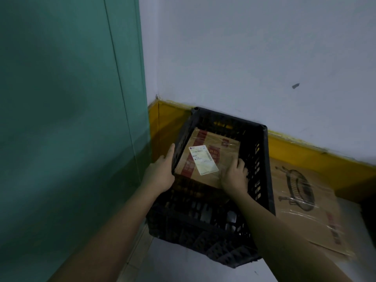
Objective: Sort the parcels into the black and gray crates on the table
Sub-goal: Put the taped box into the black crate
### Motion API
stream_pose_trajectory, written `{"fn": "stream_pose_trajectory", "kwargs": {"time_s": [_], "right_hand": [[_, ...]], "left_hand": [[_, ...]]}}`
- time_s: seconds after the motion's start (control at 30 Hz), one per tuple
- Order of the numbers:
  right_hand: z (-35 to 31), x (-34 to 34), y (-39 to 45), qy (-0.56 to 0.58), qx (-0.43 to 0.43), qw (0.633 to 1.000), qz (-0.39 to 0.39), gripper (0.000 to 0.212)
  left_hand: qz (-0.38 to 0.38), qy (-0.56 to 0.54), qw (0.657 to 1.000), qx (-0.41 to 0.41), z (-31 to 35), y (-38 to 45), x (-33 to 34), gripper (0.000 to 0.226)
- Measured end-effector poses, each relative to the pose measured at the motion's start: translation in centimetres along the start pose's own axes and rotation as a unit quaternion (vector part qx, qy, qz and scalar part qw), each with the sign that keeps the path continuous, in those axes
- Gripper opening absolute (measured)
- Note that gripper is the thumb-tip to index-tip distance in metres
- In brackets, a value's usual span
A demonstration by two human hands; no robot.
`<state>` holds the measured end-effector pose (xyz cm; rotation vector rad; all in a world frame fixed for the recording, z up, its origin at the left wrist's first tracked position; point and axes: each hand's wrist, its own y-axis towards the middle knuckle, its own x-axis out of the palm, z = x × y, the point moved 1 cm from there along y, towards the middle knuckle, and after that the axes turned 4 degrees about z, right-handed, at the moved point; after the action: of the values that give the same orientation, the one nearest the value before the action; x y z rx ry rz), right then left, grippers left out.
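Low in the frame's centre, a taped brown cardboard parcel (205, 159) lies inside the black slatted plastic crate (262, 171). Left hand (159, 174) grips the crate's wall; right hand (234, 176) curls on the parcel. No gray crate shows; remaining sorting is unclear.

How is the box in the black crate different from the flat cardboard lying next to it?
The box sits inside the black crate, while the flat cardboard lies outside it on the right. The box carries a white label; the flat cardboard shows a black drawing instead. The right hand touches the box, and nothing touches the flat cardboard. Both are brown with red print and shiny tape.
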<state>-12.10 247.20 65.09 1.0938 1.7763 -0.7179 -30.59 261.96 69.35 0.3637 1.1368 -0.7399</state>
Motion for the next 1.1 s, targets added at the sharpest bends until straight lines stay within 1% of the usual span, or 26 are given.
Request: {"fn": "stream_pose_trajectory", "kwargs": {"time_s": [0.1,0.23,0.33,0.4,0.5,0.53,0.6,0.67,0.77,0.83,1.0,1.1], "right_hand": [[-0.4,-1.1,0.2,-0.006,-0.039,0.999,0.006,0.054],[-0.7,-2.8,-0.3,-0.013,-0.065,0.997,-0.043,0.044],[-0.9,-4.2,-1.0,-0.025,-0.095,0.992,-0.082,0.041],[-0.9,-5.5,-1.2,-0.007,-0.099,0.991,-0.086,0.044],[-0.8,-8.1,-1.4,-0.004,-0.127,0.987,-0.093,0.045],[-0.6,-9.0,-1.3,-0.005,-0.136,0.987,-0.090,0.045],[0.1,-11.1,-1.2,-0.001,-0.139,0.988,-0.070,0.048],[1.4,-13.3,-1.2,0.016,-0.140,0.989,-0.051,0.048],[4.5,-16.7,-1.0,0.031,-0.141,0.989,-0.021,0.048],[7.1,-18.7,-0.7,0.029,-0.133,0.991,0.007,0.046],[14.9,-21.5,0.3,0.010,-0.083,0.996,0.023,0.046],[19.2,-22.0,1.0,0.006,-0.047,0.999,0.024,0.046]], "left_hand": [[-0.001,0.003,1.000,-0.002,0.1,0.0,0.0,0.099],[-0.002,0.002,1.000,-0.003,0.1,0.0,-0.2,0.098],[-0.006,0.002,1.000,-0.001,0.5,-0.2,-0.3,0.091],[-0.005,0.041,0.999,-0.005,0.8,-0.6,-0.6,0.087],[0.006,0.164,0.986,-0.003,1.8,-1.2,-1.2,0.084],[0.020,0.185,0.982,0.014,2.5,-1.3,-1.4,0.082],[0.053,0.177,0.981,0.064,4.9,-1.2,-1.9,0.077],[0.073,0.146,0.980,0.114,8.2,-0.8,-2.3,0.073],[0.076,0.109,0.978,0.160,13.1,-0.5,-2.5,0.070],[0.068,0.090,0.978,0.176,16.0,-0.7,-2.4,0.068],[0.051,0.065,0.978,0.190,22.6,-2.3,-0.7,0.068],[0.044,0.073,0.975,0.205,26.2,-3.1,1.4,0.069]]}}
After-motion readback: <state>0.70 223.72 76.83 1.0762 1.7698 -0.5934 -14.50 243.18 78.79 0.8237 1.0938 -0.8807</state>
